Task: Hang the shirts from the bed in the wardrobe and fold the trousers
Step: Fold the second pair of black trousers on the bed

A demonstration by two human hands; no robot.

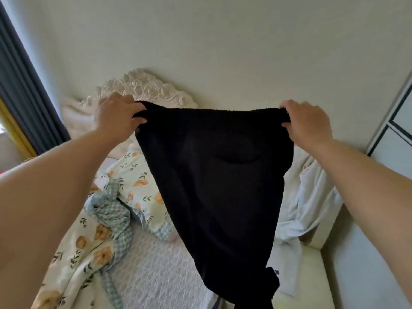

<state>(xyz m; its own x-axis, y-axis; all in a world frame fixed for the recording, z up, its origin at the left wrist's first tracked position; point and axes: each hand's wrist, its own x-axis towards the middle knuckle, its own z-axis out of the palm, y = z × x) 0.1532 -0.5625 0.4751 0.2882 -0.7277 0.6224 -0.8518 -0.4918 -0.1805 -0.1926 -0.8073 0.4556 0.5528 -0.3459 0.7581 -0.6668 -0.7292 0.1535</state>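
trousers black, ribbed waistband stretched — both hands gripping its ends.

Black trousers screen the middle; floral quilt crowds left, white cloth right, mattress bare between

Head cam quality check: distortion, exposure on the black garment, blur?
Head view: heavy wide-angle distortion, the curtain and the wardrobe edge tilt steeply. The black garment is crushed to near-flat black, and only its ribbed top edge shows texture. Soft daylight, no glare. The left hand and right hand are reasonably sharp, though the frame is slightly soft overall.
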